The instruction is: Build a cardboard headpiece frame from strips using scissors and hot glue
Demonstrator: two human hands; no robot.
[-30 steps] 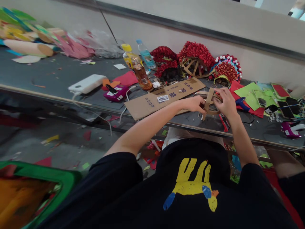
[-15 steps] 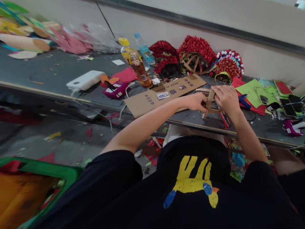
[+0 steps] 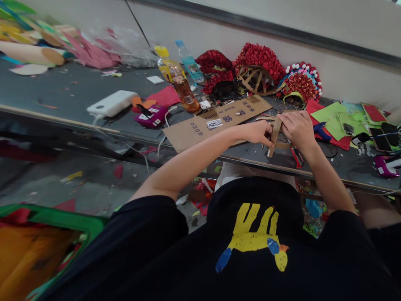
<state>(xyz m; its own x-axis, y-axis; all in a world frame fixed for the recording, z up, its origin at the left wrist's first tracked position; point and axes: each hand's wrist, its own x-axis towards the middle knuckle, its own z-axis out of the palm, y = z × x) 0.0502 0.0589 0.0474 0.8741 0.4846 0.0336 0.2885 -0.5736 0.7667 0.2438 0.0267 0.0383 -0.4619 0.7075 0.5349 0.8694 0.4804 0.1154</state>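
Note:
Between my two hands is a piece made of brown cardboard strips (image 3: 275, 130), one strip upright and another running off to the right near its foot. My left hand (image 3: 260, 133) pinches it from the left, low down, with thumb and fingers closed. On the right side, my right hand (image 3: 294, 126) is closed on its upper end, fingers bent over it. A flat printed cardboard sheet (image 3: 197, 127) lies just left of my hands. Under my right hand is a red-and-black tool (image 3: 296, 158), partly covered. A blue glue gun (image 3: 322, 131) rests to the right.
A tea bottle (image 3: 183, 90) and a water bottle (image 3: 191, 62) stand behind the sheet. Red ruffled headpieces (image 3: 260, 58) lean by the wall. Coloured paper (image 3: 333, 121) and phones (image 3: 379, 139) lie right; a white power bank (image 3: 112, 103) with cable lies left. A green-rimmed bin (image 3: 90, 225) stands lower left.
Both hands keep hold of the cardboard strips. The strip piece has shifted only slightly, its lower strip showing more clearly now. The view has moved a little.

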